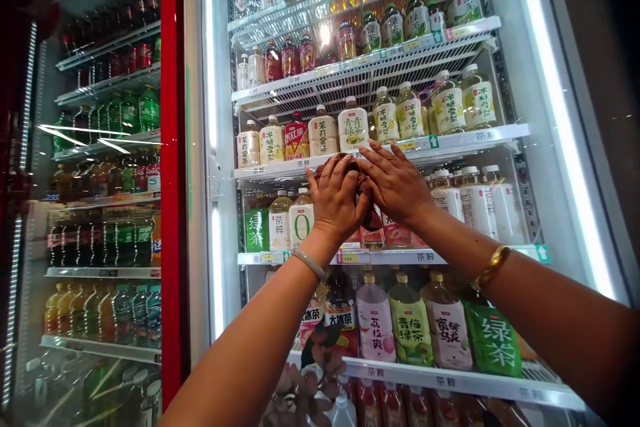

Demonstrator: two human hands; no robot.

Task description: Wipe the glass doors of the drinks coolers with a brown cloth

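My left hand [336, 192] is raised in front of the lit drinks fridge, its fingers bent over a crumpled dark brown cloth [373, 219]. Only small parts of this cloth show around the fingers; the rest is hidden. Beside it, my right hand [397, 183] lies with fingers stretched out flat, its fingertips meeting the left hand near the cloth. Both hands seem to be against the glass door, at the height of a shelf edge [480, 137]. Just above them behind the glass stands a large green tea bottle [353, 125].
Large bottles, including a pink-labelled bottle [375, 323], fill the shelf below. Smaller green-labelled bottles [417, 19] stand higher up. A red upright frame [175, 167] separates this fridge from a second fridge on the left, with several shelves of drinks. Reflections lie over the glass.
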